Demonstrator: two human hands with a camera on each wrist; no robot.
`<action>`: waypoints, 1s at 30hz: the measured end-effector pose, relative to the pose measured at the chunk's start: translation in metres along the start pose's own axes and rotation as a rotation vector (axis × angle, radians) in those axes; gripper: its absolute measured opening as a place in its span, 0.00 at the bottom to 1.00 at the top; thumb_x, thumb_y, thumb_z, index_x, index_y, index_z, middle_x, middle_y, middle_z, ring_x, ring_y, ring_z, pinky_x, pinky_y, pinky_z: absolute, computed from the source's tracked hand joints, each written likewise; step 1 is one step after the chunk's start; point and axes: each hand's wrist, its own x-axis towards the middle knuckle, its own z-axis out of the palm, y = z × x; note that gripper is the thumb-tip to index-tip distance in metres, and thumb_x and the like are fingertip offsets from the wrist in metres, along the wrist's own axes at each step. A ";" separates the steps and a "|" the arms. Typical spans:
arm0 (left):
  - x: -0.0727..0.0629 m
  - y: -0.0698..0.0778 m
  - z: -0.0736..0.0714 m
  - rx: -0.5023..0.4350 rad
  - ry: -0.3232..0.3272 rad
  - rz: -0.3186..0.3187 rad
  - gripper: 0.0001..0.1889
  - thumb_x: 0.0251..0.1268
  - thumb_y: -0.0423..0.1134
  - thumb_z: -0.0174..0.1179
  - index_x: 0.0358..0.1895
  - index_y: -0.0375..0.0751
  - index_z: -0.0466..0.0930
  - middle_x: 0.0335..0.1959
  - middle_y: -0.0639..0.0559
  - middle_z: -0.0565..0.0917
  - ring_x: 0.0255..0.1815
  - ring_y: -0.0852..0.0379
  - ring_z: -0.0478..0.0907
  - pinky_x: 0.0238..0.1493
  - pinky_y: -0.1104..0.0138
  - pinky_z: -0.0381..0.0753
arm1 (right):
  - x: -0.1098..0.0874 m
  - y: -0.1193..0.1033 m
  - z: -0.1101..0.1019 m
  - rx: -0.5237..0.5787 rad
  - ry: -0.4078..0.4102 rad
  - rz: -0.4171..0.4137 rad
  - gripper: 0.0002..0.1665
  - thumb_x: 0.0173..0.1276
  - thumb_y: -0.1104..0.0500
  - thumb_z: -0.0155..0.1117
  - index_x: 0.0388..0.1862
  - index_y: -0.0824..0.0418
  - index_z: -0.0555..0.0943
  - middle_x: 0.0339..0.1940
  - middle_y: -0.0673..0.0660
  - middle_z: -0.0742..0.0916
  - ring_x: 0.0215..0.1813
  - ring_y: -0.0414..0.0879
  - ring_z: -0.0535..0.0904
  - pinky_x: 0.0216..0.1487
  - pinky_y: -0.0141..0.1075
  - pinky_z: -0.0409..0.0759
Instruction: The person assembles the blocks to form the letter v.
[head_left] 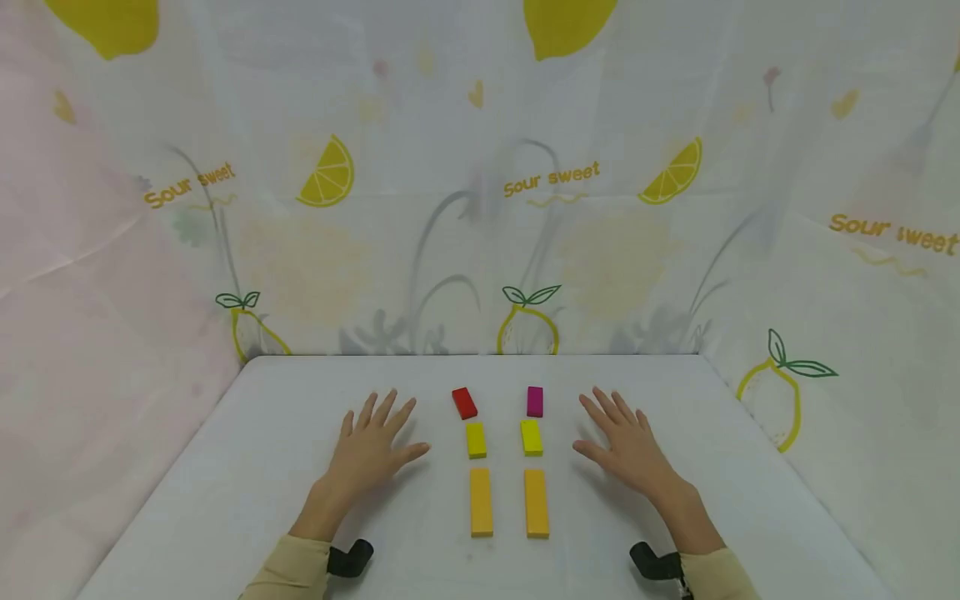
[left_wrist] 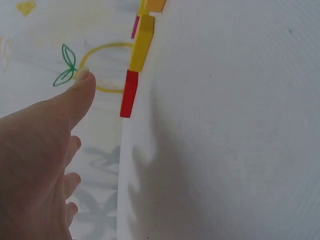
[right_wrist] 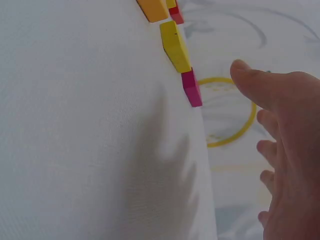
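Observation:
Two columns of blocks lie flat on a white table point(head_left: 405, 550). In the left column are a red block point(head_left: 464, 403), a yellow block point(head_left: 476, 440) and a longer orange block point(head_left: 482, 502). The right column has a magenta block point(head_left: 535, 402), a yellow block point(head_left: 532, 437) and another long orange block point(head_left: 536, 503). My left hand point(head_left: 372, 447) is spread left of the blocks, holding nothing; the red block point(left_wrist: 129, 94) is beyond its thumb in the left wrist view. Spread likewise on the right, my right hand point(head_left: 624, 446) is nearest the magenta and yellow blocks and touches none.
A pale curtain point(head_left: 465, 233) printed with lemons and lettering hangs behind the table's far edge and along both sides. Black wrist mounts point(head_left: 350, 558) sit at both sleeve cuffs. Hand shadows fall on the tabletop.

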 end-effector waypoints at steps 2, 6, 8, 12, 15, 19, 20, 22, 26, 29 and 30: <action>0.000 0.003 0.001 0.001 -0.017 0.015 0.44 0.62 0.71 0.53 0.78 0.58 0.56 0.82 0.45 0.52 0.82 0.36 0.42 0.74 0.32 0.42 | -0.001 -0.002 0.000 -0.008 -0.003 -0.007 0.45 0.68 0.39 0.62 0.79 0.51 0.59 0.81 0.59 0.61 0.81 0.65 0.50 0.72 0.72 0.46; -0.002 0.011 -0.001 0.005 -0.036 0.049 0.43 0.62 0.72 0.53 0.78 0.60 0.56 0.82 0.47 0.52 0.83 0.37 0.42 0.74 0.32 0.43 | -0.003 -0.007 -0.001 -0.011 -0.019 -0.029 0.45 0.68 0.38 0.62 0.79 0.50 0.61 0.81 0.59 0.62 0.81 0.65 0.51 0.72 0.72 0.47; -0.003 0.017 -0.003 0.005 -0.037 0.067 0.43 0.62 0.73 0.53 0.78 0.61 0.56 0.82 0.48 0.52 0.83 0.37 0.43 0.74 0.33 0.44 | -0.004 -0.009 -0.002 0.004 -0.028 -0.039 0.44 0.68 0.38 0.62 0.79 0.49 0.61 0.81 0.58 0.62 0.81 0.64 0.50 0.73 0.72 0.47; -0.005 0.028 -0.009 -0.004 -0.046 0.097 0.43 0.61 0.73 0.54 0.78 0.62 0.57 0.82 0.48 0.53 0.83 0.38 0.44 0.74 0.33 0.45 | -0.005 -0.012 -0.003 0.048 -0.053 -0.053 0.45 0.67 0.38 0.62 0.79 0.48 0.61 0.81 0.57 0.61 0.82 0.64 0.50 0.73 0.71 0.45; -0.007 0.036 -0.010 -0.017 -0.073 0.108 0.42 0.61 0.72 0.54 0.77 0.62 0.58 0.81 0.48 0.54 0.82 0.38 0.45 0.74 0.33 0.46 | -0.005 -0.014 -0.002 0.077 -0.082 -0.060 0.45 0.67 0.37 0.62 0.79 0.48 0.60 0.82 0.57 0.61 0.82 0.63 0.50 0.73 0.71 0.45; -0.008 0.041 -0.009 -0.031 -0.105 0.124 0.42 0.61 0.71 0.55 0.77 0.62 0.57 0.81 0.49 0.55 0.83 0.39 0.45 0.74 0.33 0.46 | -0.006 -0.018 -0.002 0.089 -0.103 -0.069 0.46 0.66 0.38 0.63 0.79 0.48 0.60 0.82 0.56 0.60 0.82 0.63 0.50 0.73 0.71 0.45; -0.008 0.041 -0.008 -0.034 -0.106 0.131 0.42 0.61 0.71 0.55 0.77 0.62 0.57 0.81 0.49 0.55 0.83 0.38 0.45 0.74 0.33 0.46 | -0.006 -0.019 -0.002 0.092 -0.103 -0.070 0.46 0.65 0.38 0.64 0.79 0.49 0.61 0.82 0.56 0.61 0.82 0.63 0.50 0.73 0.71 0.45; -0.008 0.042 -0.006 -0.026 -0.111 0.143 0.42 0.61 0.72 0.54 0.77 0.63 0.57 0.81 0.50 0.54 0.83 0.39 0.44 0.75 0.34 0.46 | -0.006 -0.020 -0.002 0.096 -0.107 -0.075 0.46 0.65 0.39 0.64 0.79 0.49 0.61 0.82 0.56 0.61 0.82 0.63 0.50 0.73 0.71 0.45; -0.009 0.044 -0.004 -0.016 -0.120 0.158 0.42 0.61 0.74 0.53 0.77 0.64 0.57 0.81 0.51 0.54 0.83 0.40 0.44 0.75 0.34 0.46 | -0.006 -0.023 -0.002 0.133 -0.131 -0.098 0.46 0.65 0.41 0.66 0.78 0.49 0.61 0.81 0.56 0.61 0.82 0.63 0.49 0.73 0.71 0.44; -0.010 0.048 -0.004 -0.032 -0.132 0.164 0.42 0.60 0.74 0.54 0.77 0.65 0.58 0.81 0.52 0.54 0.83 0.41 0.45 0.75 0.35 0.45 | -0.007 -0.025 -0.002 0.164 -0.162 -0.118 0.46 0.64 0.41 0.67 0.78 0.49 0.61 0.81 0.56 0.62 0.82 0.63 0.49 0.73 0.71 0.44; -0.010 0.049 -0.004 -0.044 -0.134 0.169 0.42 0.60 0.73 0.55 0.77 0.64 0.58 0.81 0.52 0.55 0.83 0.41 0.45 0.75 0.35 0.46 | -0.008 -0.026 -0.002 0.179 -0.175 -0.120 0.47 0.64 0.41 0.67 0.78 0.49 0.61 0.81 0.56 0.61 0.82 0.63 0.48 0.74 0.71 0.43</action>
